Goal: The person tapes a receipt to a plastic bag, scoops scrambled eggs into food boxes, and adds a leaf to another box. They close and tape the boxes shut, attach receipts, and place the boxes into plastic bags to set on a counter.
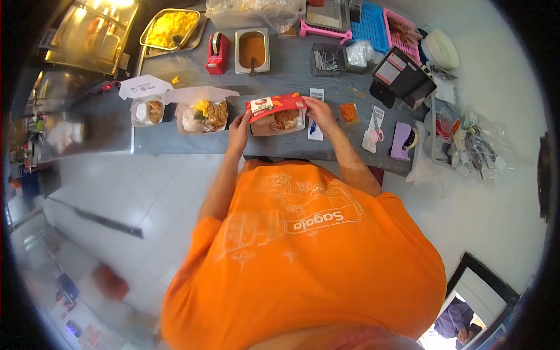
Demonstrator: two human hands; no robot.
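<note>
A cardboard food box [274, 127] with browned food in it sits at the counter's front edge, its red printed lid [286, 102] tilted up over the back part. My left hand [238, 132] closes on the box's left side, by the lid's corner. At the lid's right end, the fingers of my right hand [319, 112] pinch its edge. To the left stands an open food box [201, 127] with yellow and brown food. Beyond it is a smaller open box [140, 119] holding a white cup and brown food.
Behind the boxes are a red tape dispenser [216, 55], a steel pan of brown sauce [253, 44] and a tray of yellow food [170, 30]. Scissors [374, 133], an orange sachet [349, 113] and a purple tape dispenser [401, 141] lie to the right, below a black device [402, 76].
</note>
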